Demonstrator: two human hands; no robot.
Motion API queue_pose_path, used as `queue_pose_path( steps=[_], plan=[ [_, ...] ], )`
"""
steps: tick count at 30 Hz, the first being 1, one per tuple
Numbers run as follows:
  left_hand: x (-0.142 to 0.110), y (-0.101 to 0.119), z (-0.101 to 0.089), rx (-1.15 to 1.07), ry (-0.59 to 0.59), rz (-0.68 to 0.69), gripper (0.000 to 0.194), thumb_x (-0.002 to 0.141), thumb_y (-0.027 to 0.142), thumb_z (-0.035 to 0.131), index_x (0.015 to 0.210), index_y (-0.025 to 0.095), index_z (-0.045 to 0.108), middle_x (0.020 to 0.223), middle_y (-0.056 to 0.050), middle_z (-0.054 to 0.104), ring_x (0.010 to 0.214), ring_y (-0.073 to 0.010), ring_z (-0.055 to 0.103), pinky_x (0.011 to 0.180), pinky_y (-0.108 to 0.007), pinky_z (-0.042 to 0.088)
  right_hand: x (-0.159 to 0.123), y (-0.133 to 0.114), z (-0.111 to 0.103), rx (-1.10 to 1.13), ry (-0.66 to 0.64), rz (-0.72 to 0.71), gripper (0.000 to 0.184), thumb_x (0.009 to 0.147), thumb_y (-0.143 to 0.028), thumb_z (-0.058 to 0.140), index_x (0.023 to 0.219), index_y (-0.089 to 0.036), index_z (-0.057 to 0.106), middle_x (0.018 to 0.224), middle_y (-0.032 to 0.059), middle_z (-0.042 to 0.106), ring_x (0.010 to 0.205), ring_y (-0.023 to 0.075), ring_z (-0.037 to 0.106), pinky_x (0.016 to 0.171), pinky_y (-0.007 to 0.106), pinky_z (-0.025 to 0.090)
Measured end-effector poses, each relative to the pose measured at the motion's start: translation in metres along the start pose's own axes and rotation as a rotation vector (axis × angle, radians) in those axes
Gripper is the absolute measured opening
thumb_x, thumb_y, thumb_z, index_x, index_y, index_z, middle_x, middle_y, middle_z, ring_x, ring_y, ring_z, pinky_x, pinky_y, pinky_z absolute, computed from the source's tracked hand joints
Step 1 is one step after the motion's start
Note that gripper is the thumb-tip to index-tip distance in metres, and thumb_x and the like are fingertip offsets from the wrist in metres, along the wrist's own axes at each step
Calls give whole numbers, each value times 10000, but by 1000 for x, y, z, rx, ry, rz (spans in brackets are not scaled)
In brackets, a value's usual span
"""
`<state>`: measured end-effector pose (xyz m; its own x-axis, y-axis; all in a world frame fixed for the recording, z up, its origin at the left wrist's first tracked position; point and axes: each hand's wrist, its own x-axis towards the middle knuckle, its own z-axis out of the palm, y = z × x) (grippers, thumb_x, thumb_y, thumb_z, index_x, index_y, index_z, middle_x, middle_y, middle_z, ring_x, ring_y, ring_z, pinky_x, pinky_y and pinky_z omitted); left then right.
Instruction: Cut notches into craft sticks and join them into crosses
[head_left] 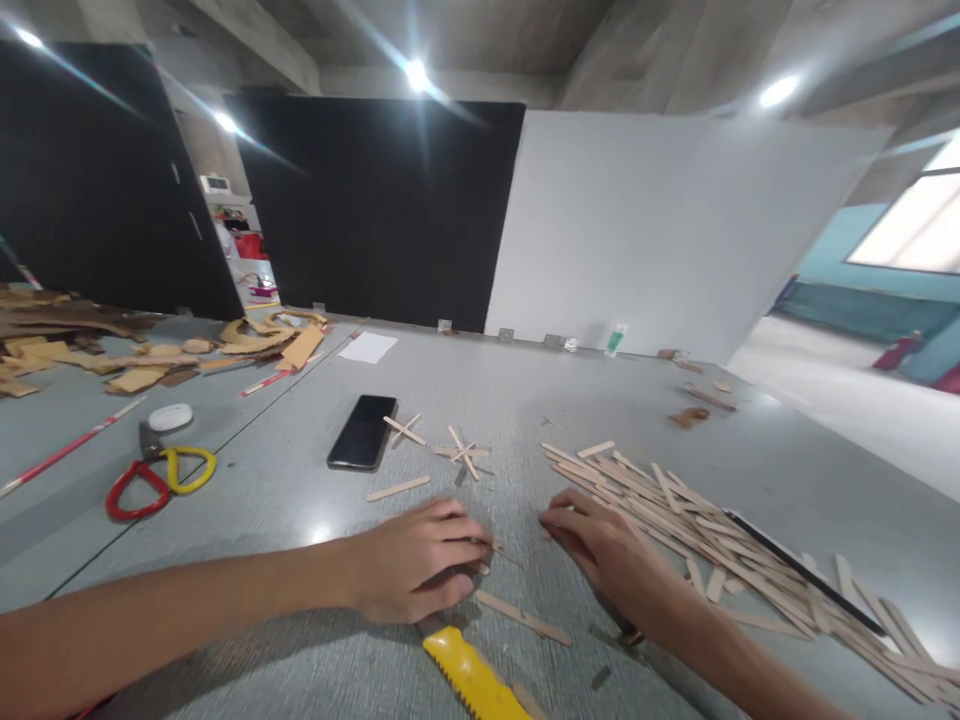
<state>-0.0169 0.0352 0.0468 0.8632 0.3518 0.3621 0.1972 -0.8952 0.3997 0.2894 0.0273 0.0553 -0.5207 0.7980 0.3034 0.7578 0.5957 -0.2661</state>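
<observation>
My left hand (424, 562) rests low over the table, fingers curled down on a short wooden craft stick (480, 568) that shows only in part beneath them. To its right, my right hand (592, 540) has thumb and fingers pinched together; a tiny light bit shows at the fingertips, too small to name. Between and below the hands lies another craft stick (525, 617). A yellow-handled cutter (472, 675) lies just below my left hand. Beyond the hands are crossed sticks forming a star (463, 453), a crossed pair (405, 430) and a single stick (399, 489).
A large pile of craft sticks (697, 530) spreads on the right, with a black pen-like rod (802, 570) across it. A phone (363, 432), scissors (159, 475), white mouse-like object (171, 417) and paper (367, 347) lie left. Scraps (142, 360) sit farther back before upright panels (375, 210).
</observation>
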Motion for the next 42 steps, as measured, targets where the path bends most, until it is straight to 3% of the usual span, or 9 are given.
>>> queue_pose_path(
  steps=[7,12,18,24,33,42],
  plan=[
    [-2,-1,-1,-16,-9,-15,372,1034,228,498,1367,147,644,1375,-124,677,1225,-287,584,1123,-442,452,2,-6,3,34,28,3,203,1023,-156,549,959,-197,738,1016,113,717,965,270,686,881,422,546],
    [-4,-1,-1,-27,34,-78,399,1079,215,420,1430,148,596,1411,-143,635,1290,-282,555,1134,-454,461,4,-13,2,87,4,3,168,1022,-153,581,952,-202,727,965,82,730,915,240,698,842,371,549],
    [-3,0,-2,-25,32,-64,382,1052,206,471,1396,162,630,1329,-135,684,1237,-280,585,1107,-455,482,6,-16,0,148,-20,-14,170,1012,-158,588,954,-202,742,903,64,742,804,202,702,735,312,552],
    [-3,0,0,-25,31,-60,385,1036,203,502,1399,175,628,1330,-133,683,1231,-285,591,1105,-465,479,4,-21,3,222,-47,-63,202,1027,-168,578,979,-201,771,941,66,735,823,182,709,760,293,559],
    [-3,1,-1,-11,19,-76,374,1027,188,513,1376,175,646,1292,-130,677,1196,-285,584,1083,-459,492,-6,-32,3,237,-73,-77,344,1026,-114,545,1235,-262,775,1064,82,704,907,192,716,815,301,576],
    [-1,4,-2,-7,9,-96,379,1002,168,535,1361,180,657,1271,-120,679,1182,-282,587,1076,-450,506,-11,-27,11,223,-95,-81,398,1031,-81,517,1308,-264,737,1074,76,666,923,195,681,830,324,568]
  ],
)
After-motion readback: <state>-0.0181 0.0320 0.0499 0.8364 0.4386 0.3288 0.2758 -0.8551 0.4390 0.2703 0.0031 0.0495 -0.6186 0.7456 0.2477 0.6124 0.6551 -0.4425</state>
